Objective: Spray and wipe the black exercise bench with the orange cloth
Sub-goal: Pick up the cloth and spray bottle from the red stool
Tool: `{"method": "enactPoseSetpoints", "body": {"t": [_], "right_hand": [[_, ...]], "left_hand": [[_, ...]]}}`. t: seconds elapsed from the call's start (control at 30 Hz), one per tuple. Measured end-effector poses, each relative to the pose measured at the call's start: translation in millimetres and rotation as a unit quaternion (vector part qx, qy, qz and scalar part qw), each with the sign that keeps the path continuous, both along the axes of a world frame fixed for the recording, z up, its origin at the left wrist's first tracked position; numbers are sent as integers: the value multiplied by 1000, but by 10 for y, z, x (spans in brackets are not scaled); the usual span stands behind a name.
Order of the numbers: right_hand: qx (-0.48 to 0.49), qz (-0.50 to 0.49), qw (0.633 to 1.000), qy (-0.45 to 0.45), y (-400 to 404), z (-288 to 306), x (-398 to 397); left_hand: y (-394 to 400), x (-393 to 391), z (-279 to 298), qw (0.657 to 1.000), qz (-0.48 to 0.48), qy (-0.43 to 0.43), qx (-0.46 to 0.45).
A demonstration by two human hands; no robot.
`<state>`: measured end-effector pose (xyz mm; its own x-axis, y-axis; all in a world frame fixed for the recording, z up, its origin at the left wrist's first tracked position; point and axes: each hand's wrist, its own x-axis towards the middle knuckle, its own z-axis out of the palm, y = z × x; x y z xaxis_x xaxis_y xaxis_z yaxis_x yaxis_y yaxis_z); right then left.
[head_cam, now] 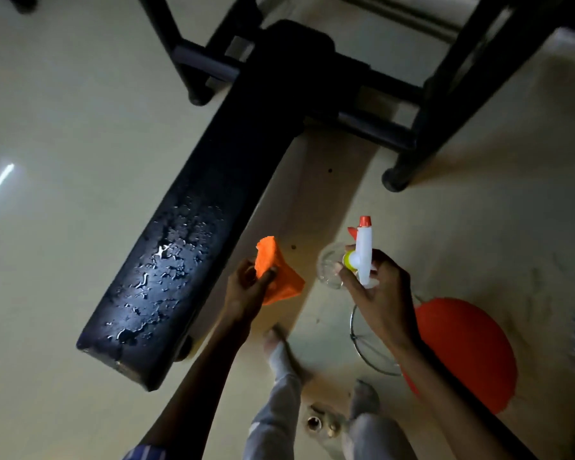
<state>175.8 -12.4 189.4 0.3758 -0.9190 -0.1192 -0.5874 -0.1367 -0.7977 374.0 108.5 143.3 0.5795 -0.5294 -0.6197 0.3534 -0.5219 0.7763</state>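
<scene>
The black exercise bench [213, 180] runs diagonally from the near left to the far centre. Its near half is covered with shiny spray droplets [160, 267]. My left hand [249, 287] holds the bunched orange cloth [278, 273] just off the bench's right edge, above the floor. My right hand [374, 280] grips a clear spray bottle [362, 254] with a white head and an orange nozzle. The bottle is to the right of the cloth, and its nozzle points away from me.
The bench's black frame legs [422, 141] stand at the far right and far centre. An orange bucket [468, 346] with a wire handle sits on the floor under my right arm. My feet [283, 353] are on the pale floor, with small objects [314, 423] between them.
</scene>
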Motion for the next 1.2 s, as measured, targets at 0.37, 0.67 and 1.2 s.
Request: {"method": "enactPoseSetpoints", "body": {"t": [0.37,0.67,1.2], "right_hand": [[-6,151,989,1,-546,-32,1819],[20,270,963,17,-1575,-520,2910],[-18,351,936,11,-2734,-1068,3468]], "left_hand": [[38,1150,-90,992,123,-8,9],[-940,1745,-483,973,226,20,51],[-1705,2283,-1119,958,239,-103,118]]}}
